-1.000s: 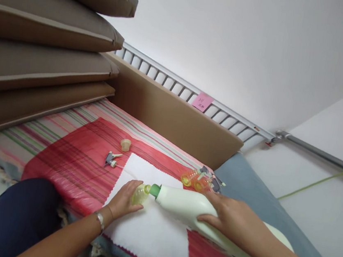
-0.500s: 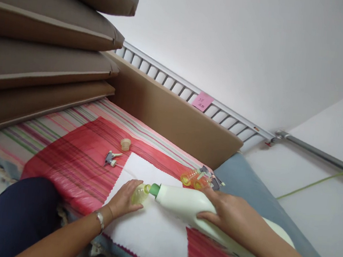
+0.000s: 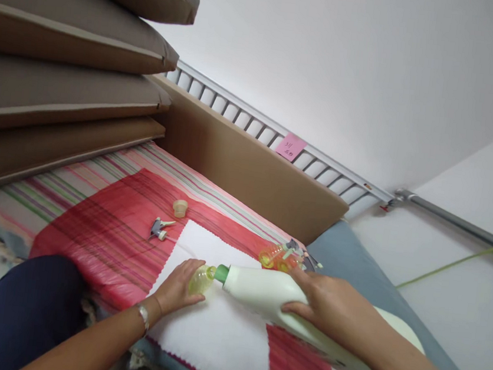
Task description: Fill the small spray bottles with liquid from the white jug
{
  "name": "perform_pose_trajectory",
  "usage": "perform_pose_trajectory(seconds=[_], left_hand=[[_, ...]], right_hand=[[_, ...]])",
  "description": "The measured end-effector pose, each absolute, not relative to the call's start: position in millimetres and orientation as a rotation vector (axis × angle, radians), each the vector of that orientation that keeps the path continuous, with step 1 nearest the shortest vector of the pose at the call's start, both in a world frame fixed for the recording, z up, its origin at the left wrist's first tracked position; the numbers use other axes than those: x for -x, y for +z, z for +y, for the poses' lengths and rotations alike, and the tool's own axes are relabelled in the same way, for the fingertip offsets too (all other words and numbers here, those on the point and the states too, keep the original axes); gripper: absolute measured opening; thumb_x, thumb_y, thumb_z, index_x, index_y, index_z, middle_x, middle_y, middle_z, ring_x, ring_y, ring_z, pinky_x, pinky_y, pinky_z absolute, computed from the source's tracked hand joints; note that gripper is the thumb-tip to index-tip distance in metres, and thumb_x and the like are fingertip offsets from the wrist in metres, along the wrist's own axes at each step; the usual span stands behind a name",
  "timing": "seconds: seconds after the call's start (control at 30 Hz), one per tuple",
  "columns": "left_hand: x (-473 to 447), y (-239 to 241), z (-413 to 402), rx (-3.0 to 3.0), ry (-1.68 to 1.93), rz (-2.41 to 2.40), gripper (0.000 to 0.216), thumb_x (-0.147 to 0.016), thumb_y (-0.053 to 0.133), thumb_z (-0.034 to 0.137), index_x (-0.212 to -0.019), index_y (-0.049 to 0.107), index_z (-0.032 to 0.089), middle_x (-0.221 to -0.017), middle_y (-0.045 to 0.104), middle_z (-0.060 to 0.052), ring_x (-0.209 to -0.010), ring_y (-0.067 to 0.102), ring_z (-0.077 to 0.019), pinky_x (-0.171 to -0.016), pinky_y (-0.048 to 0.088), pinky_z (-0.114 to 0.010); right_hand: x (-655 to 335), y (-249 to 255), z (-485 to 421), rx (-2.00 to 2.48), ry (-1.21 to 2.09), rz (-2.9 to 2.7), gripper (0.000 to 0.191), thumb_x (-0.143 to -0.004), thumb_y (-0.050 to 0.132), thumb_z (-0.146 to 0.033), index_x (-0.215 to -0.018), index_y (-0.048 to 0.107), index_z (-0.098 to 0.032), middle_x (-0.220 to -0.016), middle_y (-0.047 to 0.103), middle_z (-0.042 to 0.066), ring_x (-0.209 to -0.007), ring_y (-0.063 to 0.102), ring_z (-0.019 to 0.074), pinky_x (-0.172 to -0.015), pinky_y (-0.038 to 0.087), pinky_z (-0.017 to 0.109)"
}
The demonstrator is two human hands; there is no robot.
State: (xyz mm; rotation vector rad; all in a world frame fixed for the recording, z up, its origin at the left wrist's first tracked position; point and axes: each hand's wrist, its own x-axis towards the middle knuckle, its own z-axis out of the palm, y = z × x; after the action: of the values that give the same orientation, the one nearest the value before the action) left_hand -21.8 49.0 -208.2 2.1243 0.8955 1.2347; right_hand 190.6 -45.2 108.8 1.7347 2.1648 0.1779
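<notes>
My left hand (image 3: 182, 284) is wrapped round a small clear yellowish spray bottle (image 3: 200, 281) without its top, tilted to the right over a white cloth (image 3: 215, 336) with zigzag edges. My right hand (image 3: 326, 304) grips a large pale green jug-like bottle (image 3: 256, 290), lying nearly level. Its green spout (image 3: 221, 273) meets the mouth of the small bottle; whether liquid is flowing I cannot tell. A grey and white spray trigger head (image 3: 160, 229) lies left of the cloth, with a cream-coloured cap (image 3: 180, 208) behind it.
Two yellow-orange spray bottles (image 3: 271, 256) with trigger heads lie beyond my right hand. Red plastic sheeting (image 3: 106, 240) covers part of a striped cloth. Stacked brown cushions (image 3: 71, 82) rise at the left. A brown board (image 3: 244, 167) and radiator (image 3: 237, 112) stand at the back.
Almost nothing differs. Both hands hold the two bottles mouth to spout in about the same place; the view has shifted very slightly.
</notes>
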Motion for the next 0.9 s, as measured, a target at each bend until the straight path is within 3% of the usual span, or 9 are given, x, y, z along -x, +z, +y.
perform_pose_trajectory(seconds=[0.9], left_hand=[[21.8,-208.8,49.3,-2.132,1.249,0.9,0.078,-0.064,0.077,0.024,-0.13,0.035,0.025,-0.127,0.053,-0.01,-0.119,0.049,-0.0277,-0.103,0.041,-0.048]], right_hand=[[-184.9,113.3,-44.8,-1.717,0.184,2.164,0.027,-0.081,0.065,-0.042,-0.096,0.057,-0.022,-0.08,0.07,0.006,-0.074,0.067,0.0299,-0.058,0.042,0.033]])
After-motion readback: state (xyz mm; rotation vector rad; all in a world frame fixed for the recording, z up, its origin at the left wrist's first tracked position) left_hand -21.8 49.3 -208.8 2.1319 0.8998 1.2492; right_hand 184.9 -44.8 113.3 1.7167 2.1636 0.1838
